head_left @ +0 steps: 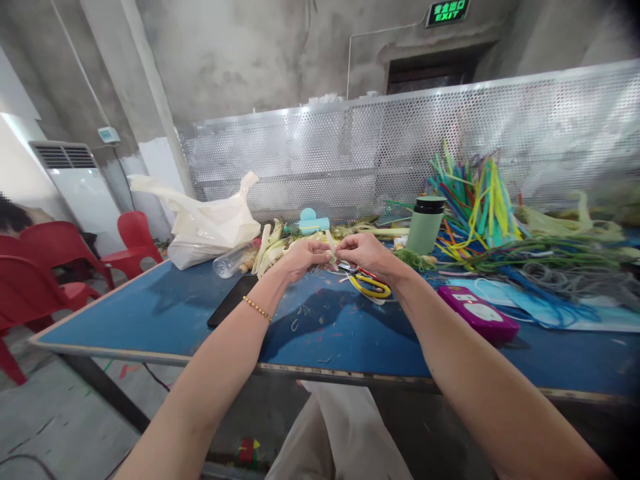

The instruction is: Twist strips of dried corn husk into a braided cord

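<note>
Above the middle of the blue table, my left hand (306,259) and my right hand (367,253) meet, fingertips almost touching. Both are closed in a pinch on a thin pale-green strip (331,244), whose upper end sticks up between them. Its exact kind is too small to tell. Just under my right hand lies a yellow loop (373,288), with red and shiny metal parts partly hidden by the hand. A heap of pale, leafy strips (273,248) is behind my left hand. Small light scraps (303,311) are scattered on the tabletop below.
A white plastic bag (213,230), clear bottle (229,263) and black flat tablet-like thing (233,301) are left. To the right stand a green jar (426,225), colourful strips (493,207), a purple box (477,313) and tangled cords (575,283). A perforated metal panel (310,163) closes the back.
</note>
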Action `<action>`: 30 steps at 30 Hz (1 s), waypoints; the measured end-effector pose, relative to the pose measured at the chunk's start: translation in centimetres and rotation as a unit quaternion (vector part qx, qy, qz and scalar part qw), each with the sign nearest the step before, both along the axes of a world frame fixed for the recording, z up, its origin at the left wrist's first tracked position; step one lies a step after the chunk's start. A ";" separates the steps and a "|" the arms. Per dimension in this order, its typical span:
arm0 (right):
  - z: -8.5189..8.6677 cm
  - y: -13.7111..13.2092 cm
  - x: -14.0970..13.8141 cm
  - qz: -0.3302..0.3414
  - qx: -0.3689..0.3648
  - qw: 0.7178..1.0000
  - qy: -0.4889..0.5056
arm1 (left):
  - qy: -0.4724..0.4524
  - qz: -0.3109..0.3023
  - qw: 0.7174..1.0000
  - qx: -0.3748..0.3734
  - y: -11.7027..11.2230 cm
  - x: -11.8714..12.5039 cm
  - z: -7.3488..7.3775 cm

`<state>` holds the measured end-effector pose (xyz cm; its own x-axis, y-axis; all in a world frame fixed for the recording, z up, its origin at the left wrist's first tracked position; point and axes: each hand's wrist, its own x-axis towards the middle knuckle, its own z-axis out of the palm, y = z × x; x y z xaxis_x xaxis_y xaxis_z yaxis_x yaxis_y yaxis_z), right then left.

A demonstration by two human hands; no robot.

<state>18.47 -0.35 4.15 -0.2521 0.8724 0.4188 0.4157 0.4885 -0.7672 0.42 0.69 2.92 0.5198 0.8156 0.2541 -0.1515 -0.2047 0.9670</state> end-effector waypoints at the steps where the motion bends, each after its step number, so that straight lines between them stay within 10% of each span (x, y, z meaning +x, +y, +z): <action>1: 0.0 0.0 0.0 0.001 0.003 1.000 -0.003 | 0.007 0.005 1.000 0.009 0.1 0.0 -0.1; 13: 0.2 -0.1 0.1 0.002 0.005 1.000 -0.026 | 0.079 0.053 0.995 0.010 0.0 -0.2 -0.1; 30: -0.5 0.4 -0.4 -0.018 -0.044 0.999 0.010 | -0.096 0.126 0.984 -0.079 0.5 0.6 0.1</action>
